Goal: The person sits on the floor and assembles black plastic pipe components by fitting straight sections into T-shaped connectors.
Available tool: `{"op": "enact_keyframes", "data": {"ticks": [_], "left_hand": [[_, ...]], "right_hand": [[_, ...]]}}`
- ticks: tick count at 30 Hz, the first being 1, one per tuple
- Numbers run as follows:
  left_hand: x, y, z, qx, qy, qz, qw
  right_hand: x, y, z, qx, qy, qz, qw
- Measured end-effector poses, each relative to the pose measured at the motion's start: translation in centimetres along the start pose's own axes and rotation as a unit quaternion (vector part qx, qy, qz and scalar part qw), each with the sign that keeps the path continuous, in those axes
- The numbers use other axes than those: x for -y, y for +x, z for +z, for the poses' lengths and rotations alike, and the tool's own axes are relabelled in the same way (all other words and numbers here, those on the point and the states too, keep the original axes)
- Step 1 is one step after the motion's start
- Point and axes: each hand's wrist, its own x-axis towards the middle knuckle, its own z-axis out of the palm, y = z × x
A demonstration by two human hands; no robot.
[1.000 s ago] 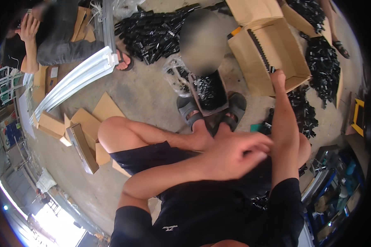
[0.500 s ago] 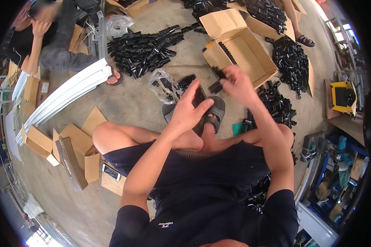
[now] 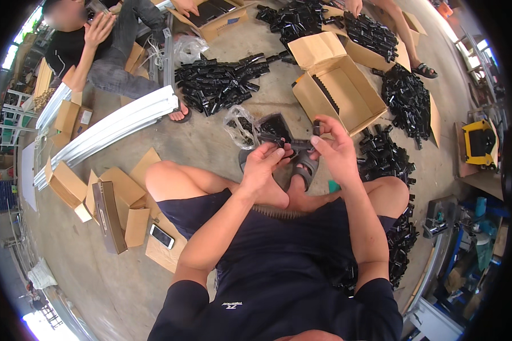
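Observation:
My left hand and my right hand face each other above my sandalled feet. Between them lies a dark, short, bar-like black part, gripped at its left end by my left fingers and at its right end by my right fingers. A stubby black piece stands up by my right thumb and fingertips; whether it belongs to the same part I cannot tell. Just beyond my left hand sit a dark tray and a clear plastic bag with small black pieces.
An open cardboard box with a row of black parts along one side stands ahead. Heaps of black parts lie ahead and at right. White metal profiles, cartons and a phone are at left. Other people sit beyond.
My left hand has closed from spread fingers onto the black part. My right hand has come down and brought its part to the left hand. The view has shifted slightly.

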Motion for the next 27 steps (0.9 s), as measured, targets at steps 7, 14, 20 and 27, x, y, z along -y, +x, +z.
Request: {"op": "enact_keyframes", "data": {"ticks": [7, 14, 20, 27], "left_hand": [[1.8, -0.2, 4.1, 0.018, -0.086, 0.113, 0.99], [2.0, -0.7, 4.4, -0.02, -0.041, 0.152, 0.987], [1.9, -0.6, 5.7, 0.005, -0.089, 0.188, 0.978], [2.4, -0.2, 5.6, -0.023, -0.107, 0.208, 0.972]], "right_hand": [[-3.2, -1.1, 1.6, -0.014, 0.171, -0.068, 0.983], [-3.2, -1.2, 0.6, -0.015, 0.083, 0.007, 0.996], [-5.9, -1.9, 2.2, -0.052, 0.282, -0.033, 0.957], [-7.3, -2.0, 3.0, -0.038, 0.263, -0.03, 0.964]]}}
